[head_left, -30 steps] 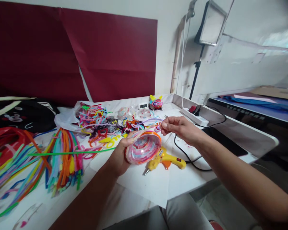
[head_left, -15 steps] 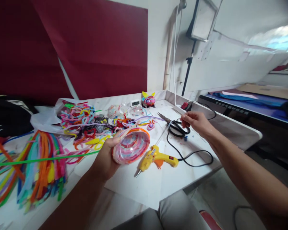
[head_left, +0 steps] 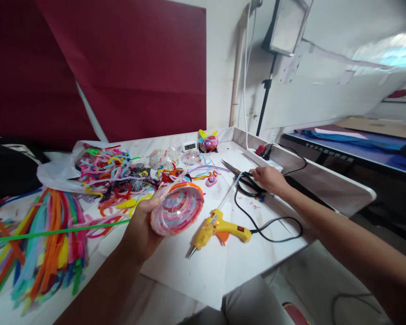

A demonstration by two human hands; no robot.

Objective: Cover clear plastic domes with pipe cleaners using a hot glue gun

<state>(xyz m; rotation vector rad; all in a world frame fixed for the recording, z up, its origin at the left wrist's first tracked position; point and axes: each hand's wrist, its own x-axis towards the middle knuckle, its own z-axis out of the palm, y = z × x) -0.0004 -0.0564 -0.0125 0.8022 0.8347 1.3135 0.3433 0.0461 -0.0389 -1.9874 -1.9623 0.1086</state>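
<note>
My left hand (head_left: 140, 228) grips a round bowl-shaped half-shell (head_left: 177, 208) wound with pink, orange and blue pipe cleaners, held above the white table (head_left: 223, 266). A long green pipe cleaner (head_left: 54, 232) trails from it to the left. My right hand (head_left: 269, 179) reaches far right and rests on the black handles of the scissors (head_left: 245, 178) lying on the table, fingers curled over them. A yellow glue gun (head_left: 219, 228) lies between the two hands, its black cord (head_left: 274, 225) looping to the right.
A heap of straight pipe cleaners (head_left: 43, 243) lies at left, and tangled cut pieces (head_left: 122, 176) sit behind the bowl. Clear half-shells (head_left: 160, 158), a small clock (head_left: 190, 146) and a finished coloured ball (head_left: 209, 142) stand at the back. A power strip (head_left: 267, 155) lies by the table's right rim.
My right hand has moved away from the bowl, out to the right and down onto the scissors. The left hand keeps hold of the bowl. The view has shifted right.
</note>
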